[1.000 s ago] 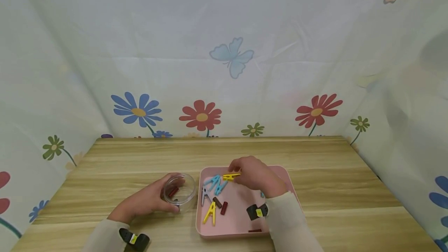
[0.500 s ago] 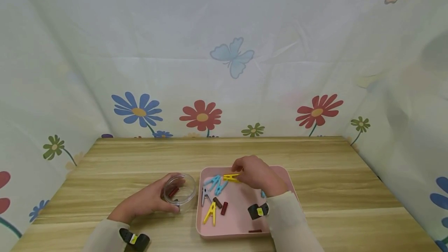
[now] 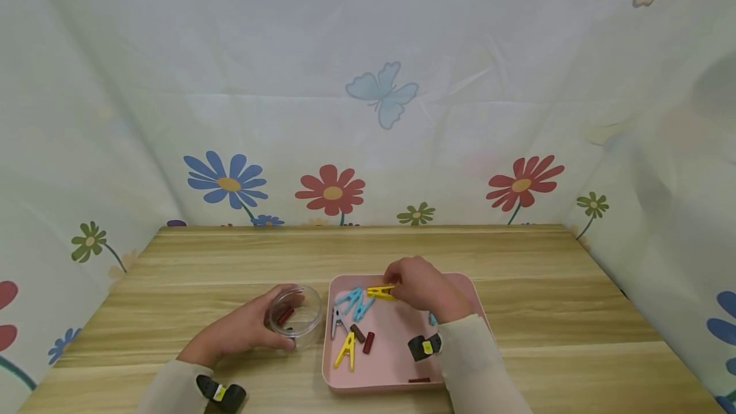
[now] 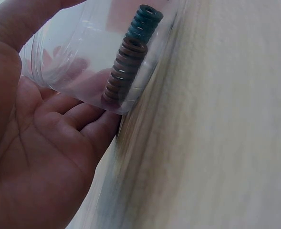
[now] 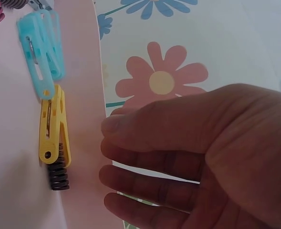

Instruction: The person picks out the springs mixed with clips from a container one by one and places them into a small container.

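Lower centre: left hand (image 3: 260, 323) grips a clear jar (image 3: 308, 320) — right hand (image 3: 418, 283), apparently loose, hangs beside a yellow clip (image 5: 55, 126).

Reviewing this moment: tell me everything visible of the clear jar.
The clear jar is round, apparently plastic, with a ridged rim. It is held roughly upright, on or just above the wood-grained table, left of the pink tray. The left hand grips its side. A teal spring and a brownish spring lie at its bottom. Whether a lid covers it is unclear.
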Tool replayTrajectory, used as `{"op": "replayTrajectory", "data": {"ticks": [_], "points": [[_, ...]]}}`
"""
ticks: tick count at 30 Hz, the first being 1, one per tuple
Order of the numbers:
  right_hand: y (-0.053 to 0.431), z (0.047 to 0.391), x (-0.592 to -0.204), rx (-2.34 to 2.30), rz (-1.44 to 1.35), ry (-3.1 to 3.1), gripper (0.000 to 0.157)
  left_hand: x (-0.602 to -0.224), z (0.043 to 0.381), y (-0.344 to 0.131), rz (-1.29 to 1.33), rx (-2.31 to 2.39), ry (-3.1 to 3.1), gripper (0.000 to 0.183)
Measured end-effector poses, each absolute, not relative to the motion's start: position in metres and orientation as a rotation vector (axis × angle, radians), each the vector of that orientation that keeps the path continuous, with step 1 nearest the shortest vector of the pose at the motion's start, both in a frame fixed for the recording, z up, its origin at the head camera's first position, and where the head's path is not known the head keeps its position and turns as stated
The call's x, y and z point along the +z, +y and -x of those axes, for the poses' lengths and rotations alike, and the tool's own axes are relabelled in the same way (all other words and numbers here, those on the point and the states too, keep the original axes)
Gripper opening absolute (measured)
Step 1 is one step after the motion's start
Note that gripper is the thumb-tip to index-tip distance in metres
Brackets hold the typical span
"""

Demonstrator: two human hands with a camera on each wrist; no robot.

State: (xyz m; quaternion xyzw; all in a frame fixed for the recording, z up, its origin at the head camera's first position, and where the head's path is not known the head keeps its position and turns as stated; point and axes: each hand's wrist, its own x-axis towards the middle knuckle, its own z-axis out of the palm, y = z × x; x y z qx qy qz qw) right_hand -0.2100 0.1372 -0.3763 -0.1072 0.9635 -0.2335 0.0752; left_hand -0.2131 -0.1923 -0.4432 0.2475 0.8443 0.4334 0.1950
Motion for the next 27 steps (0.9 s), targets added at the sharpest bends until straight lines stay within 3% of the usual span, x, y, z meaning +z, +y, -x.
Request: {"op": "replayTrajectory", "data": {"ticks": [27], "points": [[0.139, 0.213, -0.388, -0.683, 0.32, 2.847, 0.02, -0.445, 0.214, -0.192, -0.686, 1.231, 2.354, 0.089]]}}
